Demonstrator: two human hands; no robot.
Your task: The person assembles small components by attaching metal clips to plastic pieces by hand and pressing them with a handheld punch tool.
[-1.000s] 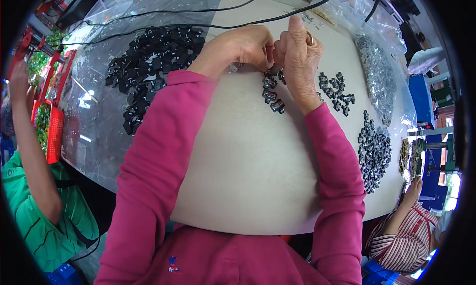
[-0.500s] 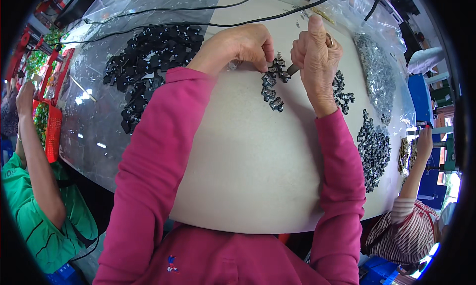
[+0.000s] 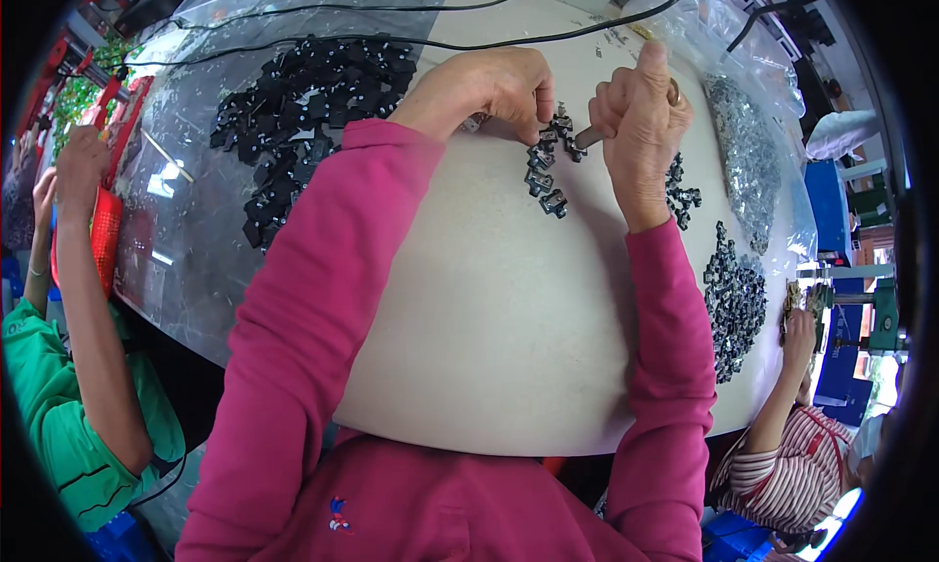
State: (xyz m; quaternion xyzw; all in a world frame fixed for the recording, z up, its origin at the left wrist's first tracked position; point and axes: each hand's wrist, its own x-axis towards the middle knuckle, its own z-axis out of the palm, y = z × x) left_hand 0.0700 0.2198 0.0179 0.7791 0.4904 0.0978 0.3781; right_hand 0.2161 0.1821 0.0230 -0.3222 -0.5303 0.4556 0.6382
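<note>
My right hand (image 3: 643, 122) is closed in a fist, thumb up, around a short rod-shaped tool (image 3: 589, 137). Its grey-brown end sticks out leftward, close to small black-and-metal parts (image 3: 565, 125); whether it touches one cannot be told. Bent downward beside them, my left hand (image 3: 511, 85) has thumb and fingers brought together at the upper end of a short row of similar parts (image 3: 539, 181). Whatever its fingertips pinch is hidden. More of these small parts (image 3: 682, 192) lie just right of my right wrist.
At the left spreads a large heap of flat black pieces (image 3: 323, 92). To the right are a pile of small dark parts (image 3: 734, 293) and a clear plastic bag of metal bits (image 3: 745, 161). Black cables (image 3: 430, 45) cross the far side. Co-workers sit at both sides.
My hands keep nearly the same pose at the small parts, with the whole view shifted slightly. The left co-worker's hand and the right co-worker's arm have moved.
</note>
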